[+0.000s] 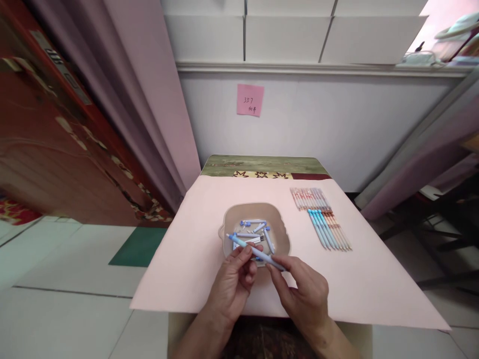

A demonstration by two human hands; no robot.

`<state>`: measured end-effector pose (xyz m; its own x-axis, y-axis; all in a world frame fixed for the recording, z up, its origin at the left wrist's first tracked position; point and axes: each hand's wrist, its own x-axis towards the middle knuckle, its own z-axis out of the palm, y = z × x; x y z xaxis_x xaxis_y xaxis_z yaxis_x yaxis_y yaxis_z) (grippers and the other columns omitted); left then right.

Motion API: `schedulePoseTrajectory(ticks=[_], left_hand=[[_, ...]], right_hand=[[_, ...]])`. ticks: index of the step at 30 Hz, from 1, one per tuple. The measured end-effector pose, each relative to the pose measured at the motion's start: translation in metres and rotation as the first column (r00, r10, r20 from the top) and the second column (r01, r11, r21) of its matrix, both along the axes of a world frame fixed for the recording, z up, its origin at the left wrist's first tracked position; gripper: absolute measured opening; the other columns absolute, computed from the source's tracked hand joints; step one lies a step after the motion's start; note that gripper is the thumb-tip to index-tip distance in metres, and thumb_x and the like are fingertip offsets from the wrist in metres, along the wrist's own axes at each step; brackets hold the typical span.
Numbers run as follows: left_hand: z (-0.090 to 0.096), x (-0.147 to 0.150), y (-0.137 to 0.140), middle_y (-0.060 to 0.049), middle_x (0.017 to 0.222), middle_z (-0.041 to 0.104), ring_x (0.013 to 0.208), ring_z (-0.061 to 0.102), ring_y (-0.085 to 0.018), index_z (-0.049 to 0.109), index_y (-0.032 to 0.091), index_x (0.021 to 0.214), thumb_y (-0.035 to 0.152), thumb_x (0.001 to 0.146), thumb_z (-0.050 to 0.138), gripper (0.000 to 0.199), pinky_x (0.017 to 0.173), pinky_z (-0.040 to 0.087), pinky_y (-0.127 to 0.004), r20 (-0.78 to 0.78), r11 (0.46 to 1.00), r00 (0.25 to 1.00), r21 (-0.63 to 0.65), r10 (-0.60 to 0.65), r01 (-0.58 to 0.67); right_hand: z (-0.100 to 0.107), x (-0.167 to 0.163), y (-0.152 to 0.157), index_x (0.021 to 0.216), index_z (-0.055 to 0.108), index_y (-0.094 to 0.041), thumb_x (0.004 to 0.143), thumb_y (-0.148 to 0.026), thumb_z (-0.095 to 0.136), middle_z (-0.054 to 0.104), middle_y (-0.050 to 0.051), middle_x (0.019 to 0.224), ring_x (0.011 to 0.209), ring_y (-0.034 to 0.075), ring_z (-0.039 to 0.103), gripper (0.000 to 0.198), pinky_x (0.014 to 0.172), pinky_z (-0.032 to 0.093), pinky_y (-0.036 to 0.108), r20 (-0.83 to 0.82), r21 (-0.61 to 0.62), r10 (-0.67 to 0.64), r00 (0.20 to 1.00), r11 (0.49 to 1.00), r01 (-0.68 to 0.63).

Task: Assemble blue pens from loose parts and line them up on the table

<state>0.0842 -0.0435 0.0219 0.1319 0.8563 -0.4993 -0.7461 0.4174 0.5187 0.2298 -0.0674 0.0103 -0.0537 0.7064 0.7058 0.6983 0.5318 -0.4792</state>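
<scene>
A pale blue pen [258, 253] is held at a slant over the front of a beige basin [280, 224]. My left hand [235, 274] pinches it near its middle, with the brighter blue clip end pointing up and to the left. The fingers of my right hand [303, 286] close on its lower right end. Inside the basin lie loose pen parts: lavender barrels [268, 240], small blue pieces [245, 224] and several white refills [256, 240] with dark tips. My hands and the pen hide part of the basin's front.
To the right, a row of blue and brown pens [329, 230] lies side by side, below a row of clear pens with red marks [310, 198]. A pink cloth [179, 259] covers the table. A pink note [250, 99] is on the wall behind.
</scene>
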Motion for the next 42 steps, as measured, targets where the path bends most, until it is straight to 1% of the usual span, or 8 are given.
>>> schedulePoseTrajectory(ticks=[5, 8, 10, 14, 22, 29, 34, 42], left_hand=[[0.003, 0.000, 0.002, -0.010, 0.086, 0.073, 0.056, 0.064, -0.008, 0.070, 0.008, 0.088, 0.006, 0.076, 0.067, 0.012, 0.047, 0.052, -0.012, -0.014, 1.000, 1.000, -0.004, 0.022, -0.022], [0.002, -0.001, 0.005, -0.010, 0.083, 0.073, 0.056, 0.064, -0.007, 0.070, 0.007, 0.085, 0.003, 0.079, 0.062, 0.011, 0.052, 0.055, -0.013, -0.039, 0.995, 0.995, 0.030, 0.096, -0.095], [0.001, -0.003, 0.007, -0.010, 0.083, 0.072, 0.055, 0.064, -0.007, 0.069, 0.006, 0.084, 0.001, 0.079, 0.060, 0.011, 0.051, 0.055, -0.013, -0.046, 0.991, 0.990, 0.032, 0.134, -0.132], [0.000, -0.006, 0.009, -0.010, 0.084, 0.072, 0.055, 0.064, -0.008, 0.069, 0.006, 0.083, 0.001, 0.080, 0.060, 0.011, 0.050, 0.055, -0.013, -0.049, 0.990, 0.989, 0.019, 0.138, -0.137], [-0.002, -0.007, 0.008, -0.009, 0.085, 0.072, 0.055, 0.061, -0.007, 0.070, 0.008, 0.086, 0.007, 0.073, 0.071, 0.013, 0.044, 0.049, -0.012, -0.039, 0.996, 0.995, 0.016, 0.090, -0.090], [-0.007, -0.004, 0.008, -0.006, 0.079, 0.070, 0.051, 0.056, -0.005, 0.069, 0.009, 0.079, 0.019, 0.059, 0.083, 0.027, 0.037, 0.041, -0.011, -0.108, 0.992, 0.989, 0.086, 0.103, -0.094], [-0.007, 0.000, 0.009, -0.003, 0.070, 0.067, 0.047, 0.050, -0.004, 0.068, 0.009, 0.074, 0.026, 0.059, 0.084, 0.027, 0.036, 0.036, -0.012, -0.214, 0.987, 0.968, 0.119, 0.132, -0.108], [-0.011, 0.005, 0.006, -0.003, 0.066, 0.065, 0.046, 0.046, -0.003, 0.069, 0.011, 0.075, 0.032, 0.064, 0.081, 0.026, 0.038, 0.033, -0.013, -0.221, 0.990, 0.971, 0.130, 0.087, -0.059]], right_hand=[[0.001, -0.001, 0.003, 0.080, 0.065, -0.019, 0.091, -0.026, 0.056, 0.068, 0.001, 0.064, 0.053, 0.012, 0.062, 0.016, 0.053, 0.044, 0.021, 0.053, -0.062, -0.040, 0.998, 0.997, 0.044], [-0.003, -0.003, 0.005, 0.095, 0.066, -0.018, 0.089, -0.029, 0.059, 0.071, 0.003, 0.073, 0.057, 0.013, 0.065, 0.014, 0.056, 0.048, 0.021, 0.036, -0.085, -0.008, 0.999, 0.996, 0.011], [-0.006, -0.005, 0.006, 0.110, 0.061, -0.017, 0.086, -0.030, 0.062, 0.072, 0.005, 0.082, 0.063, 0.014, 0.067, 0.027, 0.061, 0.052, 0.022, -0.020, -0.103, 0.007, 1.000, 0.995, -0.009], [-0.009, -0.008, 0.007, 0.099, 0.059, -0.020, 0.088, -0.021, 0.056, 0.069, 0.002, 0.077, 0.065, 0.014, 0.066, 0.011, 0.062, 0.052, 0.022, -0.071, -0.096, 0.002, 0.997, 0.995, -0.009], [-0.006, -0.005, 0.007, 0.093, 0.059, -0.019, 0.091, -0.024, 0.055, 0.066, 0.000, 0.068, 0.054, 0.011, 0.061, 0.007, 0.054, 0.044, 0.021, 0.016, -0.147, -0.012, 1.000, 0.989, 0.014], [-0.008, -0.006, 0.007, 0.082, 0.059, -0.019, 0.096, -0.024, 0.043, 0.061, 0.000, 0.059, 0.050, 0.012, 0.057, 0.022, 0.051, 0.038, 0.021, 0.104, -0.175, 0.018, 0.994, 0.985, 0.000], [-0.012, -0.007, 0.008, 0.100, 0.059, -0.018, 0.089, -0.032, 0.056, 0.068, 0.003, 0.075, 0.060, 0.013, 0.064, 0.018, 0.056, 0.047, 0.021, 0.017, -0.211, 0.040, 0.999, 0.977, -0.036], [-0.017, -0.008, 0.006, 0.090, 0.063, -0.020, 0.089, -0.024, 0.056, 0.066, 0.000, 0.066, 0.055, 0.013, 0.063, 0.009, 0.055, 0.047, 0.020, 0.008, -0.117, 0.031, 0.999, 0.993, -0.030]])
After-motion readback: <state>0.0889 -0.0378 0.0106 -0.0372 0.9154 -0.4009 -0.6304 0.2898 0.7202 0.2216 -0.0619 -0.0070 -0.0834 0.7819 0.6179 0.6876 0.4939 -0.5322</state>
